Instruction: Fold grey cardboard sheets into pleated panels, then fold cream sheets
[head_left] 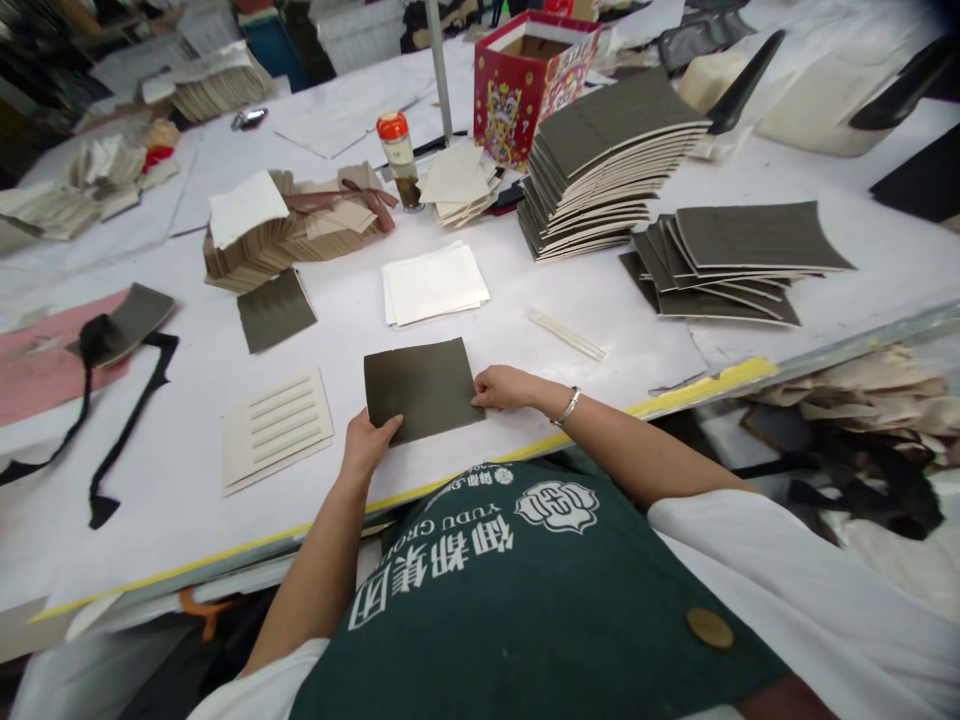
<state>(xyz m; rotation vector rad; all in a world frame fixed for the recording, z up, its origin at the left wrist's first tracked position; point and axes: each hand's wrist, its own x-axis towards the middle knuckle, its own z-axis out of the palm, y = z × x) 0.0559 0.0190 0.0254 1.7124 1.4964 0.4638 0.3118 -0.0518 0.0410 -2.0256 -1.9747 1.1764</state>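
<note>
A dark grey-brown rectangular panel (pixel 424 385) lies near the front edge of the table, held at both sides. My left hand (pixel 369 440) grips its lower left corner, thumb on top and fingers out of sight underneath. At its right edge, my right hand (pixel 501 388) pinches the panel between thumb and fingers. Left of it rests a cream board with several raised strips (pixel 281 425). Beyond the panel is a small pile of white sheets (pixel 435 285). A smaller dark piece (pixel 276 310) lies further left, and a clear narrow strip (pixel 566 333) lies to the right.
Stacks of dark panels (pixel 600 150) and a lower pile (pixel 750 245) stand at the right. A red box (pixel 525 85), an orange-lidded bottle (pixel 399 160) and bundled tan pieces (pixel 300 225) are further back. Black straps (pixel 127 430) lie at left. Yellow tape (pixel 705 388) lines the table edge.
</note>
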